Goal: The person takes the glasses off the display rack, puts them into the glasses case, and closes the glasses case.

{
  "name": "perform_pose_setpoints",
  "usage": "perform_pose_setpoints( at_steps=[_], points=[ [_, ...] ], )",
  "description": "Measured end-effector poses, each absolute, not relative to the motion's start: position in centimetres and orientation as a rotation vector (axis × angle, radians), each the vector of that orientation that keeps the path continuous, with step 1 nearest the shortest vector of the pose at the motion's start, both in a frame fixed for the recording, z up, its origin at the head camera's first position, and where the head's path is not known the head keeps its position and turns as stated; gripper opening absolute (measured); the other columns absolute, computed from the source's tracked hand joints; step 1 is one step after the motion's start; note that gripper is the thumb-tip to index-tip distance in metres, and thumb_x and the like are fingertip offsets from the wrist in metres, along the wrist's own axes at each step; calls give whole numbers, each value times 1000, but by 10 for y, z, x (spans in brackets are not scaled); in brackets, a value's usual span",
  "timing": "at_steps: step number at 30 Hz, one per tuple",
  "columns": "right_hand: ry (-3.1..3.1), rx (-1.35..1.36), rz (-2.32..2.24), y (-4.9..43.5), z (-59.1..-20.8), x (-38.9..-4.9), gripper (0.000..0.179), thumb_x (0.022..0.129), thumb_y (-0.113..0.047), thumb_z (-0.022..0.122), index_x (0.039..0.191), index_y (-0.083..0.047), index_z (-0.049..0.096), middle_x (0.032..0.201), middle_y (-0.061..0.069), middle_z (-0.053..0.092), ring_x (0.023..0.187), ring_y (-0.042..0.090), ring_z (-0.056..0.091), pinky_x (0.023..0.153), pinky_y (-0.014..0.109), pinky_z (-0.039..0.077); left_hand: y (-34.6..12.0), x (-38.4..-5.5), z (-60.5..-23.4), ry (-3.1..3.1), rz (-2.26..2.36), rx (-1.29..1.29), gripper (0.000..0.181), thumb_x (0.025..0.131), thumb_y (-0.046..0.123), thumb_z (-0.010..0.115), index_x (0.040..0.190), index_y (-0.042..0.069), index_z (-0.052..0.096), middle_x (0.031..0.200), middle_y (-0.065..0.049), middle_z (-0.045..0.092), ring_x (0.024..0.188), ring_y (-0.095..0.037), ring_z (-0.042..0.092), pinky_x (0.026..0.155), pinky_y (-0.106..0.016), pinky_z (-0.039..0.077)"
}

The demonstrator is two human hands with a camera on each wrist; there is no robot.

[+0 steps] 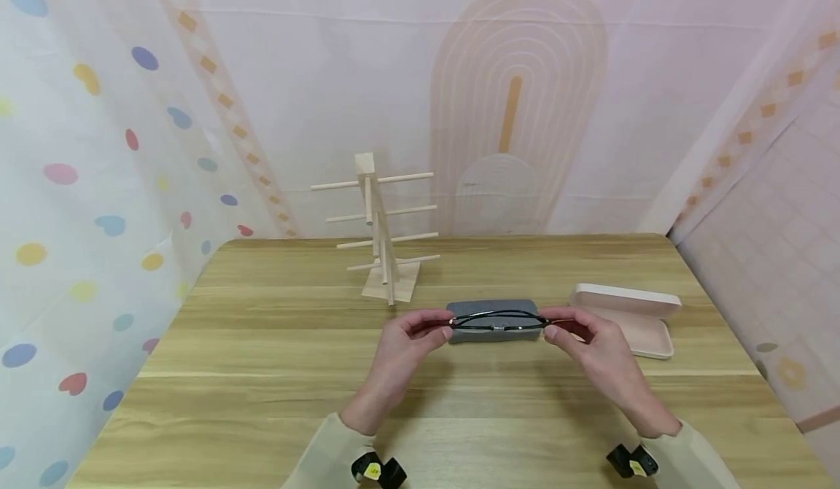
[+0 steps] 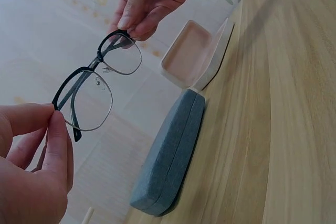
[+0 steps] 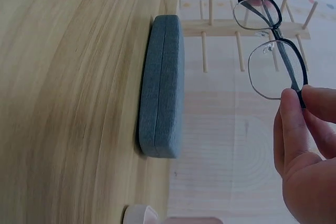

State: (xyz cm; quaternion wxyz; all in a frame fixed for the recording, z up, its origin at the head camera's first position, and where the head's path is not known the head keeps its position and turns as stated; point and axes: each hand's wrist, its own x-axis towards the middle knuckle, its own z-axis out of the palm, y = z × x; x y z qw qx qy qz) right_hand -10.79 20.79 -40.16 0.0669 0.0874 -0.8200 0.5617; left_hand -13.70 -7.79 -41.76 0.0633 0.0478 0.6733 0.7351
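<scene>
Between my two hands, a pair of eyeglasses (image 1: pixel 499 327) with a black upper frame and clear lenses is held up over the table, its temples folded behind the lenses. My left hand (image 1: pixel 410 350) pinches one outer corner of the frame between thumb and fingers. At the opposite corner, my right hand (image 1: pixel 593 350) pinches it the same way. Below and behind the eyeglasses lies a closed grey-blue glasses case (image 2: pixel 170 153), apart from both hands. Beyond my right hand a pale pink glasses case (image 1: pixel 646 332) lies with its lid raised.
A wooden stand (image 1: pixel 382 227) with several thin pegs rises at the back, left of the grey-blue case. The wooden table (image 1: pixel 262 387) ends at a patterned cloth (image 1: pixel 328 95) hanging behind and at both sides.
</scene>
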Motion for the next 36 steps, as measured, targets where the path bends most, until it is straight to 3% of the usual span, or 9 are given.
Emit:
perform_pose_setpoints(
  at_steps=[10, 19, 22, 29, 36],
  points=[
    [-2458, 152, 1687, 216, -401, -105, 25, 99, -8, 70, 120, 5, 71, 102, 21, 72, 82, 9, 71, 74, 27, 61, -63, -137, -419, 2107, 2221, 169, 25, 92, 3, 75, 115, -7, 73, 112, -14, 74, 96, -14, 70, 84, -23, 57],
    [-2484, 84, 1531, 230, -403, -105, 24, 101, -17, 70, 118, -1, 74, 102, 10, 75, 82, 7, 68, 70, 20, 57, -45, -136, -424, 2149, 2244, 179, 26, 93, 9, 77, 113, -6, 73, 106, -11, 75, 91, -14, 69, 81, -23, 57],
    [-2458, 90, 1512, 234, -405, -105, 22, 100, -15, 71, 116, 0, 75, 104, 8, 76, 84, 3, 67, 70, 17, 56, -38, -136, -424, 2132, 2283, 168, 23, 92, 9, 78, 109, -5, 74, 102, -10, 74, 89, -13, 69, 80, -23, 57],
    [-2355, 99, 1639, 244, -408, -104, 24, 99, -8, 71, 115, 9, 72, 97, -9, 76, 86, 4, 72, 75, 21, 59, -21, -136, -424, 2098, 2319, 122, 18, 91, 7, 79, 104, -3, 76, 98, -9, 74, 85, -12, 68, 78, -22, 57],
    [-2372, -13, 1676, 253, -408, -102, 34, 101, -16, 70, 122, 11, 67, 98, -17, 73, 89, 4, 73, 78, 19, 58, -7, -138, -425, 2104, 2319, 114, 17, 91, 8, 80, 103, -2, 76, 97, -9, 75, 85, -11, 68, 77, -21, 57]
  ],
)
